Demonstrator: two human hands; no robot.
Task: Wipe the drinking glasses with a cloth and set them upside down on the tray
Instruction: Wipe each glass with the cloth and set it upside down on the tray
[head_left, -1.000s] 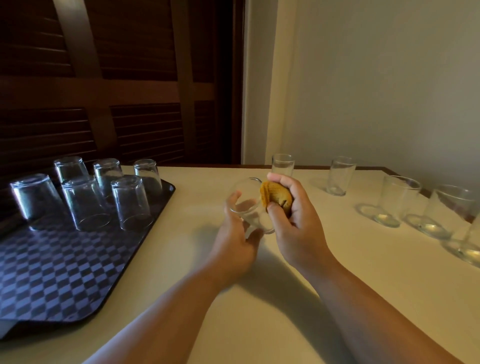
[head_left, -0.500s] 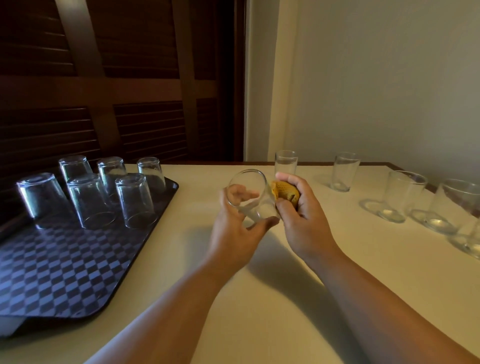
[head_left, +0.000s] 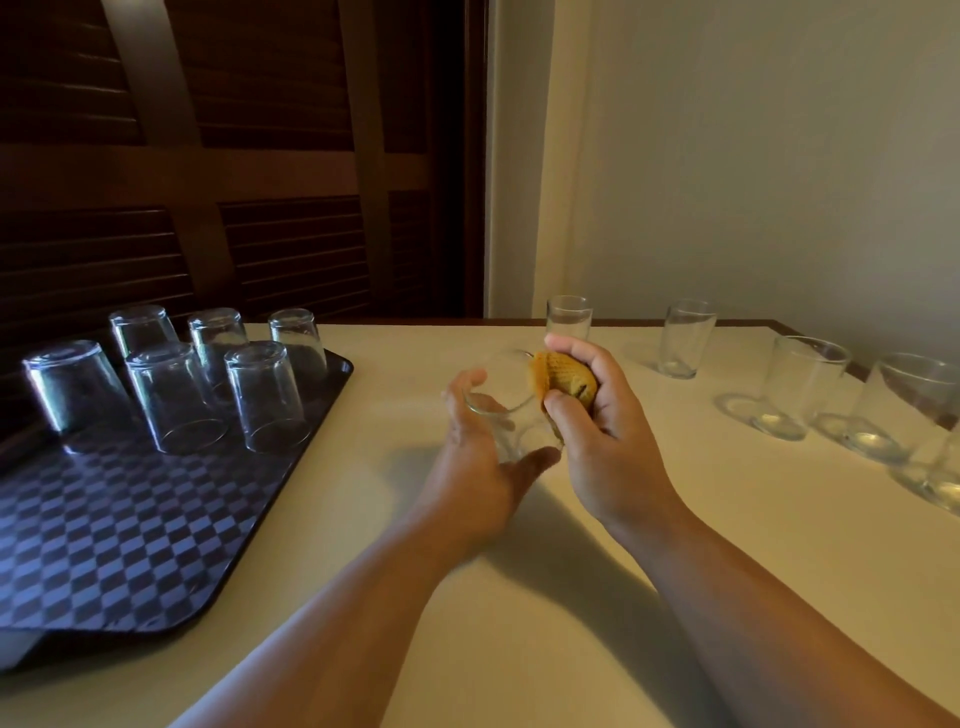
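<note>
My left hand (head_left: 480, 467) grips a clear drinking glass (head_left: 511, 410) above the middle of the table, its mouth tilted up and away from me. My right hand (head_left: 597, 441) holds a bunched yellow cloth (head_left: 563, 379) against the glass's right side. On the left lies a dark checkered tray (head_left: 104, 545) with several glasses (head_left: 262, 395) standing upside down at its far end. Several upright glasses (head_left: 800, 387) stand in a row along the table's right side.
The cream table (head_left: 519, 649) ends at a dark louvred wooden panel (head_left: 234, 156) behind the tray and a pale wall (head_left: 779, 156) behind the upright glasses. The tray's near half (head_left: 78, 582) holds no glasses.
The glass turned in my left hand and now tilts lower. The cloth stayed pressed at its right side. Both hands shifted slightly.
</note>
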